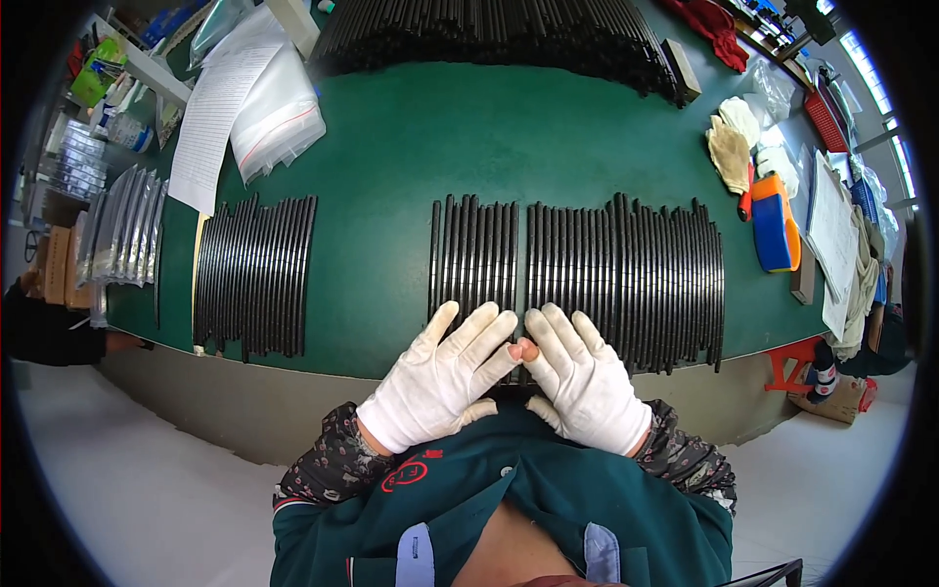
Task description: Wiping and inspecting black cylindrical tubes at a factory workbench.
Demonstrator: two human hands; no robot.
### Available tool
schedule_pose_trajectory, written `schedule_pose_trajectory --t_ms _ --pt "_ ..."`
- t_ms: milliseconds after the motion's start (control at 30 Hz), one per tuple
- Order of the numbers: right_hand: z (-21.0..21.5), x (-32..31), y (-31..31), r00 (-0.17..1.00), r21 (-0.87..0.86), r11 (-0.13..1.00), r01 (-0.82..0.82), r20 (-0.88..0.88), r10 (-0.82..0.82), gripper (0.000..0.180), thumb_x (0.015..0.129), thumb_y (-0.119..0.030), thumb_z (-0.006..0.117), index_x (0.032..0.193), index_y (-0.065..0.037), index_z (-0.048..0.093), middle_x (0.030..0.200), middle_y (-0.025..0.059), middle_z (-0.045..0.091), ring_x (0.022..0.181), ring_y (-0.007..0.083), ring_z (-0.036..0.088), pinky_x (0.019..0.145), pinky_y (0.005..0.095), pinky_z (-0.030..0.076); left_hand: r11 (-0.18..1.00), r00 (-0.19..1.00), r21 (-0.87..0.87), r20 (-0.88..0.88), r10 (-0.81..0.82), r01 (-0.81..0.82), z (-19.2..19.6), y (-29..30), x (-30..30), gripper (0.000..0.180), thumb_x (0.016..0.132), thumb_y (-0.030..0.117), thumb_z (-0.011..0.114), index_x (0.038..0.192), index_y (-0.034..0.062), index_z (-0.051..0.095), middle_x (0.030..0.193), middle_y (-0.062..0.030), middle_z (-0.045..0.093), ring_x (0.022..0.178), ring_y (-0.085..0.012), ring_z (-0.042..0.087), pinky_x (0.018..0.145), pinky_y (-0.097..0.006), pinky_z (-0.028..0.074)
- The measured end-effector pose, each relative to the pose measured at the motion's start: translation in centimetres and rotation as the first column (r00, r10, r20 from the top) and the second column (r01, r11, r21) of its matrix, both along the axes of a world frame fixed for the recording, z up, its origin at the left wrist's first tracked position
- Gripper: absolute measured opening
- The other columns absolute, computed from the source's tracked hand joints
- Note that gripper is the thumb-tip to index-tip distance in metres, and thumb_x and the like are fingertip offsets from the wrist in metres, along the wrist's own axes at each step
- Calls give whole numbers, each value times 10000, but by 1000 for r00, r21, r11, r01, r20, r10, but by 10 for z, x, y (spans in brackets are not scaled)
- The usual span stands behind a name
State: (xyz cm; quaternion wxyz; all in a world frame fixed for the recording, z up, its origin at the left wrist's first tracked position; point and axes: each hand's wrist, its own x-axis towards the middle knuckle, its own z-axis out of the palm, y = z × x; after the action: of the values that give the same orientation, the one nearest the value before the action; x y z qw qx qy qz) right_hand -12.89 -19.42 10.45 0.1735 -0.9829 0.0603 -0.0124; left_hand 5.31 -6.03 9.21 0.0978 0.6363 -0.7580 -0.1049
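Note:
My left hand (432,380) wears a white glove and lies palm down, fingers spread, over the near ends of a small row of black rods (475,249). Beside it my right hand (585,383), gloved the same way, rests flat at the near ends of a wider row of black rods (626,269). On each glove one bare fingertip shows, and these two tips nearly meet at the narrow gap between the rows. Neither hand grasps anything. Another row of black rods (256,279) lies side by side to the left, its ends uneven.
A big pile of black rods (489,34) fills the far side of the green table (391,137). At left are plastic bags (279,122), a printed sheet (217,127) and bagged parts (125,230). Gloves (732,147) and a blue-orange tape dispenser (775,230) lie at right.

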Motion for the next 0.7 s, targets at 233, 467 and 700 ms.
schedule_pose_trajectory --t_ms 233,467,700 --pt "-4 2 3 1000 -34 999 -19 -20 18 777 716 -337 720 1339 18 423 1418 213 374 1349 357 338 1116 469 260 1000 1000 -14 10 -4 4 -1 2 3 850 690 433 729 1421 158 392 1460 -92 386 1368 -269 348 1148 -467 193" --pt "-11 10 7 999 -24 999 -32 -5 32 777 757 -368 681 1373 11 398 1441 216 356 1374 354 310 1132 462 242 1000 1000 -22 -19 21 -21 -6 10 10 868 717 413 721 1450 155 335 1476 -109 364 1380 -292 332 1146 -474 197" --pt "9 -2 -4 999 50 999 -22 41 20 731 703 -340 730 1288 8 465 1386 220 406 1321 372 374 1095 487 276 999 999 2 -12 42 -42 -1 8 7 857 705 415 739 1428 155 360 1475 -127 359 1378 -314 326 1142 -481 194"
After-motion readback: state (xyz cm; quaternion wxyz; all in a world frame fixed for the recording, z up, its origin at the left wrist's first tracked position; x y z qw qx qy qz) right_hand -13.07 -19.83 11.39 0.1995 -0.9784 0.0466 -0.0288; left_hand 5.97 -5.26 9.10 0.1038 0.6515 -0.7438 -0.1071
